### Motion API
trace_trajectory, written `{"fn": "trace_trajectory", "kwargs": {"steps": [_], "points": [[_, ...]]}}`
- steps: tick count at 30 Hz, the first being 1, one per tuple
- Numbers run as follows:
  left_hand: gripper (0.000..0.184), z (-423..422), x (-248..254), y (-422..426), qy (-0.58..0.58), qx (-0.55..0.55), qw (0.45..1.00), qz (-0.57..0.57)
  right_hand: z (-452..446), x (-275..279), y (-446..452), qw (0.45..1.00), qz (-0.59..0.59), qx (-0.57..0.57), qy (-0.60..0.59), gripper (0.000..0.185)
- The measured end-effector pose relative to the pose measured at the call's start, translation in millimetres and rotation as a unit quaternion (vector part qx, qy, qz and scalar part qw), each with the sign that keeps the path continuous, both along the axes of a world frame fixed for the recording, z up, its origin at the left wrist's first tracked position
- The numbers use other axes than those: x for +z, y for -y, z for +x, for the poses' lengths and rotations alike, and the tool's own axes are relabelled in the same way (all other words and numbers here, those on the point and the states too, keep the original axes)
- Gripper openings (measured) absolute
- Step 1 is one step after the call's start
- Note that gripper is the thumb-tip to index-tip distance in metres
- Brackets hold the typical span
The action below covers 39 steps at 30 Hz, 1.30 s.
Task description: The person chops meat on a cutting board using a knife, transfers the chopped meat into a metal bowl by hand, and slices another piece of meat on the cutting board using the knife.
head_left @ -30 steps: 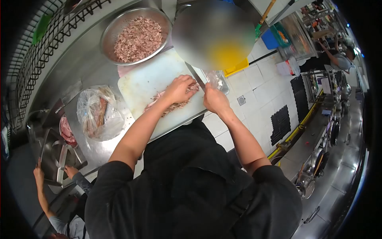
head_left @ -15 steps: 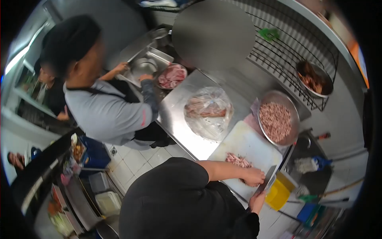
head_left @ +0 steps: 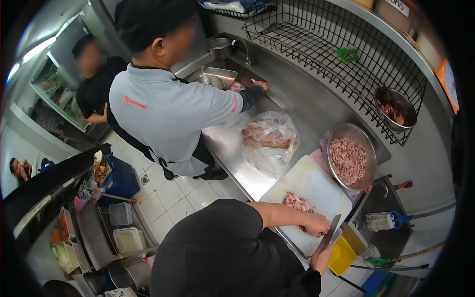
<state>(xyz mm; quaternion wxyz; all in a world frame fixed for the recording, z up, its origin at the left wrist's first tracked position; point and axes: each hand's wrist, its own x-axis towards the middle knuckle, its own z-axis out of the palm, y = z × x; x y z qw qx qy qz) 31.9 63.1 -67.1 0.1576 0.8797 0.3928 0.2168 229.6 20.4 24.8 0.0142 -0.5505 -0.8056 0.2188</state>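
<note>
My right hand grips the handle of a broad-bladed kitchen knife at the near right edge of a white cutting board. Beside the blade, my left hand is closed, fingers bent down over the board; what lies under them is mostly hidden. Chopped pinkish meat lies in a small heap just left of that hand. Behind the board stands a steel bowl filled with finely chopped meat.
A clear plastic bag of meat rests on the steel counter. At the left, a co-worker in a grey shirt reaches over the counter. A yellow container stands right of the board. Above hangs a wire rack holding a metal bowl.
The co-worker has shifted and now stretches an arm rightward over the counter, away from the steel pans. The view has moved slightly. My hands and the knife stay almost in place.
</note>
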Motion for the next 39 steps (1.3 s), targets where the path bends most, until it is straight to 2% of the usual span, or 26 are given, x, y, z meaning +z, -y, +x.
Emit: {"fn": "trace_trajectory", "kwargs": {"steps": [2, 5, 6, 7, 10, 13, 16, 18, 20, 21, 23, 24, 26, 27, 29, 31, 33, 35, 37, 39], "points": [[0.017, 1.6, -1.0, 0.6, 0.018, -0.009, 1.0, -0.019, -1.5, 8.9, 7.9, 0.997, -0.064, -0.035, 0.017, 0.026], [0.016, -0.2, 4.0, -2.4, 0.037, -0.01, 0.998, -0.055, 0.7, -25.5, 19.2, 0.998, -0.022, -0.025, -0.051, 0.02], [0.016, -1.8, 6.4, -2.6, 0.038, -0.006, 0.996, -0.076, -18.6, -20.4, 24.1, 0.995, -0.024, -0.077, -0.054, 0.02], [0.016, -2.7, 3.8, -5.1, 0.04, -0.012, 0.996, -0.077, -21.7, -27.1, 19.3, 0.995, -0.025, -0.083, -0.052, 0.02], [0.018, -2.5, -2.3, -7.0, 0.038, -0.023, 0.994, -0.103, -22.8, -33.2, 1.8, 0.995, -0.011, -0.064, -0.074, 0.023], [0.017, -9.2, 1.0, -13.4, 0.062, -0.043, 0.994, -0.08, -17.5, -20.8, 8.3, 0.994, 0.016, -0.034, -0.098, 0.023], [0.017, -11.5, 3.3, -12.4, 0.068, -0.05, 0.991, -0.104, -29.5, -47.9, 14.7, 0.993, 0.048, -0.082, -0.069, 0.023], [0.014, -13.6, 6.0, -12.0, 0.094, -0.045, 0.989, -0.103, -27.0, -54.3, 0.5, 0.993, 0.022, -0.093, -0.066, 0.024], [0.014, -12.6, 2.9, -8.6, 0.09, -0.06, 0.988, -0.109, -42.2, -23.9, -0.4, 0.99, -0.038, -0.117, -0.065, 0.024], [0.015, -14.0, 5.3, -13.7, 0.085, -0.065, 0.989, -0.103, -37.6, -27.5, 3.1, 0.99, -0.034, -0.119, -0.065, 0.024], [0.014, -19.0, 9.5, -15.0, 0.083, -0.062, 0.99, -0.097, -22.0, -43.6, 9.5, 0.988, 0.091, -0.033, -0.117, 0.021], [0.014, -18.0, 8.6, -10.9, 0.081, -0.058, 0.99, -0.1, -27.9, -46.5, 10.9, 0.989, 0.09, -0.035, -0.114, 0.021], [0.014, -17.1, 3.8, -11.7, 0.08, -0.067, 0.989, -0.101, -45.4, -51.6, 16.0, 0.987, 0.057, -0.139, -0.056, 0.021], [0.014, -15.2, 1.4, -15.1, 0.078, -0.073, 0.99, -0.096, -42.7, -54.0, 9.8, 0.986, 0.057, -0.146, -0.051, 0.021], [0.014, -11.4, -3.2, -11.2, 0.077, -0.067, 0.988, -0.112, -31.9, -58.1, -3.8, 0.983, 0.025, -0.115, -0.138, 0.022], [0.016, -17.9, 3.7, -14.5, 0.111, -0.087, 0.988, -0.068, -35.2, -44.8, -1.7, 0.981, 0.048, -0.1, -0.162, 0.021], [0.018, -19.8, 5.3, -12.4, 0.115, -0.09, 0.984, -0.107, -29.0, -40.7, 12.8, 0.974, 0.133, -0.113, -0.143, 0.019], [0.019, -19.2, 4.8, -12.1, 0.139, -0.059, 0.985, -0.085, -29.0, -35.3, 20.8, 0.977, 0.117, -0.137, -0.113, 0.019], [0.019, -25.8, 22.9, -11.7, 0.107, -0.056, 0.989, -0.085, -31.5, -41.7, 22.9, 0.978, 0.103, -0.161, -0.088, 0.02], [0.021, -26.4, 35.0, -3.6, 0.163, 0.016, 0.986, -0.035, -26.9, -62.7, 24.0, 0.976, 0.144, -0.147, -0.078, 0.022]]}}
